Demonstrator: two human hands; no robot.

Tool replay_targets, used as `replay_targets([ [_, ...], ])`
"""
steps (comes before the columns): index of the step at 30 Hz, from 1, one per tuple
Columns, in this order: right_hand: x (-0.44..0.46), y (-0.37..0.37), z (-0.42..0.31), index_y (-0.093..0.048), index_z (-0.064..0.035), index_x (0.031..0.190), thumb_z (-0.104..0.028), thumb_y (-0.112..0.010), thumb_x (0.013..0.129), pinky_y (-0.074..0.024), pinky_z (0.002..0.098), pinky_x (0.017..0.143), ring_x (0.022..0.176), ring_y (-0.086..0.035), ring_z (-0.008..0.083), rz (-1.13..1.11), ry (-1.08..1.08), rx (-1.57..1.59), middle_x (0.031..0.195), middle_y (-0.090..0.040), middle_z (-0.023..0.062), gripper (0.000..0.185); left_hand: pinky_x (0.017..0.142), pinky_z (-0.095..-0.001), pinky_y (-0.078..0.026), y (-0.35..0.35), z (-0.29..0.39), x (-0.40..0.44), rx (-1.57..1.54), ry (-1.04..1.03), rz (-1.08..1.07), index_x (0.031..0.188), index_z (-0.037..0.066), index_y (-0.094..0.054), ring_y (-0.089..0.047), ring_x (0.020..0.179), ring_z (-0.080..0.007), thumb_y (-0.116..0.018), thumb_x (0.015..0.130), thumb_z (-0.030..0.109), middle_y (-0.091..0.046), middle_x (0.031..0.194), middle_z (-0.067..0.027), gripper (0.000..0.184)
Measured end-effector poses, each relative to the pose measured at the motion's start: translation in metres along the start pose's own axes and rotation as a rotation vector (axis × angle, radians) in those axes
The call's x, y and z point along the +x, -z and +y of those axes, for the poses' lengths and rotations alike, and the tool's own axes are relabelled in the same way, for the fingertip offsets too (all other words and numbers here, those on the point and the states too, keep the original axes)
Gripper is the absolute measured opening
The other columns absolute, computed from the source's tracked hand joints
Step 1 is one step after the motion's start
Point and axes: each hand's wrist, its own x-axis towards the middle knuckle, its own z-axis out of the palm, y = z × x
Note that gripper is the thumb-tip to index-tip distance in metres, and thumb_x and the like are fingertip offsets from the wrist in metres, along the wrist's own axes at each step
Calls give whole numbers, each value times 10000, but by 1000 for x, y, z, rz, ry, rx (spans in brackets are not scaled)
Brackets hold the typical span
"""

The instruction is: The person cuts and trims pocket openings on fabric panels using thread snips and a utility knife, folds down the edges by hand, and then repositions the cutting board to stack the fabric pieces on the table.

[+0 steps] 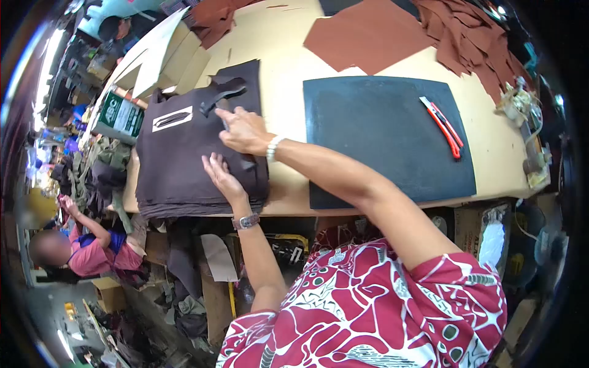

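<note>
A stack of dark brown fabric or leather sheets (178,144) lies on the table's left part. My left hand (224,179), with a watch on its wrist, rests over the stack near its front edge, fingers stretched out. Just above it, my right hand (245,132), wearing a bead bracelet, is closed with fingers bent together. A small greyish thing shows at its fingertips; its kind is unclear. Beside the fingers lies a curled dark strip (224,93). To the left, a pale card with a dark slot shape (172,119) sits on the stack.
On a dark cutting mat (368,141) lies a red utility knife (443,127). Reddish-brown pieces (368,34) and scraps (472,43) cover the table's far side. A green-and-white box (118,115) stands left. A co-worker (101,251) in pink is at lower left.
</note>
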Motion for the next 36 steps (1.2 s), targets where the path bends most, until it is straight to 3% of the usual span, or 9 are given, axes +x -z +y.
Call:
replay_targets([
  [4,19,-25,22,-450,-54,1281,-350,-478,848,-470,482,797,884,-591,431,-38,-95,-136,1084,-509,292,526,1026,-389,-320,-1,-7,-9,18,-110,-18,1407,18,-183,-405,1221,-294,-316,990,354,-362,1355,-207,552],
  [7,-7,14,28,-561,-8,1102,-421,-531,823,-483,460,770,903,-596,383,-213,80,-327,1003,-552,251,499,1013,-398,-338,0,-14,-9,131,-223,-37,1401,19,-211,-435,1193,-301,-294,997,343,-390,1331,-214,524],
  [10,-55,72,61,-592,-20,990,-373,-605,784,-499,426,720,917,-588,339,19,182,-482,951,-579,206,409,1003,-395,-356,-3,-6,-17,210,-268,-29,1388,-9,-244,-460,1172,-297,-284,1002,319,-422,1306,-223,508],
  [17,-212,251,140,-545,-3,1083,-310,-622,794,-435,408,837,967,-528,309,608,-326,-1072,986,-541,159,428,1009,-402,-335,-37,44,-99,443,-465,-122,1374,-46,-255,-430,1221,-294,-412,954,149,-430,1326,-213,489],
  [19,-237,272,148,-603,9,950,-364,-628,798,-433,418,845,998,-518,322,509,-613,-943,1025,-533,167,403,1049,-402,-289,-57,52,-131,285,-455,-272,1365,-52,-267,-383,1261,-293,-453,923,114,-400,1350,-195,507],
  [28,-240,272,157,-479,1,932,-241,-650,823,-470,367,649,708,-619,276,382,-524,-520,750,-609,142,315,1063,-429,-263,-114,38,-188,476,-662,-718,1335,-21,-350,-342,1283,-363,-563,857,134,-403,1346,-208,546],
  [31,-242,267,150,-494,-3,1027,-214,-595,874,-498,306,597,735,-632,190,422,-555,-185,823,-626,106,279,1056,-478,-252,-114,42,-183,667,-684,-789,1307,0,-408,-330,1281,-386,-557,869,220,-401,1346,-213,513],
  [34,-252,256,131,-481,6,1119,-174,-532,910,-547,299,584,721,-638,171,508,-521,770,942,-612,125,281,1046,-530,-232,-119,45,-188,889,-695,-864,1269,31,-472,-323,1287,-376,-555,868,305,-414,1345,-188,493],
  [36,-260,248,132,-461,1,1168,-164,-507,922,-559,266,571,720,-638,147,494,-484,1042,1001,-606,123,300,1048,-526,-230,-122,46,-190,932,-696,-871,1263,35,-478,-327,1287,-368,-564,862,309,-417,1346,-181,494],
])
